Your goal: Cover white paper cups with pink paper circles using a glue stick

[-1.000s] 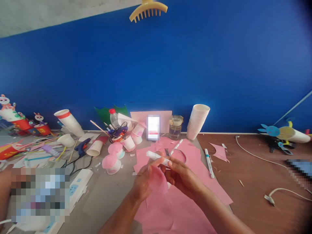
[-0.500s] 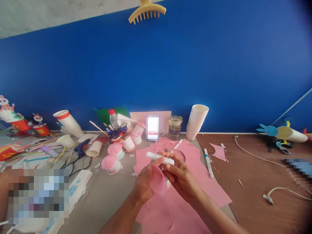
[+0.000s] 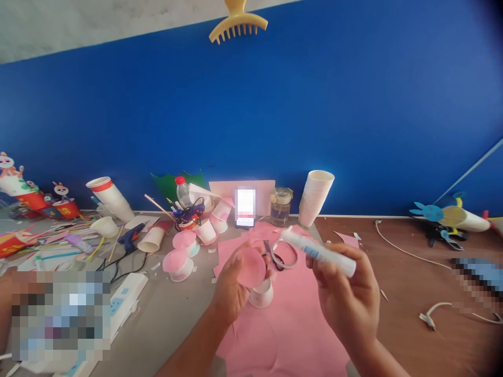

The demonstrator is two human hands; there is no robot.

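My left hand (image 3: 231,285) pinches a round pink paper disc (image 3: 251,267) by its edge, its flat side facing me. Just below the disc, a small white paper cup (image 3: 261,294) shows in part above the pink paper sheets (image 3: 293,324). Off to the right, my right hand (image 3: 348,293) grips a white glue stick (image 3: 324,255), a thick tube with blue lettering, its narrow end pointing up and left. Between the hands, dark-handled scissors (image 3: 277,262) and a pale ring (image 3: 297,256) lie on the pink paper, partly hidden.
A lit phone (image 3: 245,207) stands upright behind, beside a glass jar (image 3: 281,207) and a tall stack of paper cups (image 3: 316,196). Pink-topped cups (image 3: 178,264), a glue gun (image 3: 131,236) and a power strip (image 3: 128,298) are leftward. Another person's hand (image 3: 19,280) is far left.
My hands have drawn apart. The glue stick has moved right and toward me in my right hand; the disc, formerly bent, is turned flat toward me.
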